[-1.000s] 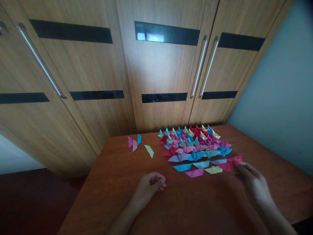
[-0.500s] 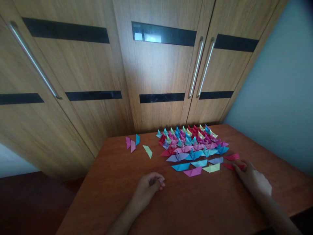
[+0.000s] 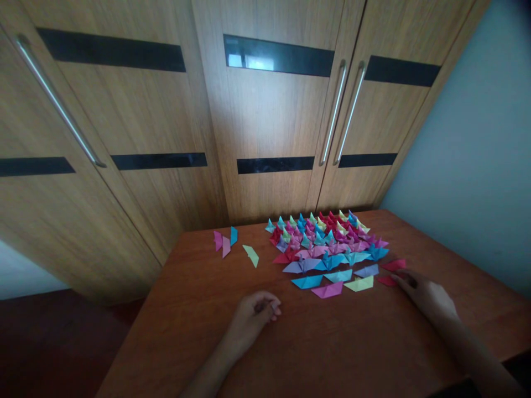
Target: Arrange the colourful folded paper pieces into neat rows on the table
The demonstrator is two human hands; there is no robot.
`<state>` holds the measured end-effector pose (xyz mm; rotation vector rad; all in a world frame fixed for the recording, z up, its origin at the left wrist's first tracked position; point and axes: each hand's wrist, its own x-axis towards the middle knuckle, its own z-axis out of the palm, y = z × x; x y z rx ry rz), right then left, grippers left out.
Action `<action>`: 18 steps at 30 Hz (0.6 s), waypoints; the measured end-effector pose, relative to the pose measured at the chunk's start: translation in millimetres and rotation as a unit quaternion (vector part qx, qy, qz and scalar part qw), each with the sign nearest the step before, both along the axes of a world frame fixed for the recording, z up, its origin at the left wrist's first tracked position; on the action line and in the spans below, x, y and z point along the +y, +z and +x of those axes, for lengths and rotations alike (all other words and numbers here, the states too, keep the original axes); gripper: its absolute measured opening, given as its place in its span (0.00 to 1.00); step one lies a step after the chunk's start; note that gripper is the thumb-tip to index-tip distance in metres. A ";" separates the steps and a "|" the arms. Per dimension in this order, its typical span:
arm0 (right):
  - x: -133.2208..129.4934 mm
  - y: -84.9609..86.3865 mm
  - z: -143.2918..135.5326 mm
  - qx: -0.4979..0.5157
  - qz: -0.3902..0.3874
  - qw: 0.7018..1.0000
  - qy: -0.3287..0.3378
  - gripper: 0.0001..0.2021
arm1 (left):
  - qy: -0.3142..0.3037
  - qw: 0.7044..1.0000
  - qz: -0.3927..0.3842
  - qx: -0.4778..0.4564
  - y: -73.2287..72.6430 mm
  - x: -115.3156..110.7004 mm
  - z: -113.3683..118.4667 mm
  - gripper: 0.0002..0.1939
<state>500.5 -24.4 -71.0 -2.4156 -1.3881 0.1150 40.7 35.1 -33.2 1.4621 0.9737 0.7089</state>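
Observation:
My right hand [image 3: 429, 296] is at the right end of the front paper pieces, its thumb and fingers closed on a red folded paper piece [image 3: 386, 281], which it partly covers. A second red piece [image 3: 394, 265] lies just beyond the fingertips. My left hand [image 3: 258, 312] rests loosely curled on the table, thumb against fingers, with nothing visible in it. Between the hands lie flat folded pieces: a blue one [image 3: 307, 282], a pink one [image 3: 327, 290], a yellow one [image 3: 359, 284] and a lavender one [image 3: 367, 271]. Behind them stand rows of colourful origami cranes [image 3: 326, 237].
The brown wooden table [image 3: 323, 348] reaches back to a wardrobe [image 3: 269, 121] with metal handles. At the table's back left lie a pale green piece [image 3: 251, 255], two pink pieces [image 3: 225, 246] and a blue piece [image 3: 234, 236]. A pale wall [image 3: 473, 160] stands on the right.
My right hand has shifted slightly left and covers more of the nearer red piece. My left hand and the other paper pieces stay in place.

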 end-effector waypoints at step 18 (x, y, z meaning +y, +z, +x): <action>-2.7 4.8 -22.6 -0.019 0.094 0.994 -0.050 0.24 | 0.004 1.000 -0.009 -0.004 3.0 -1.1 0.9 0.13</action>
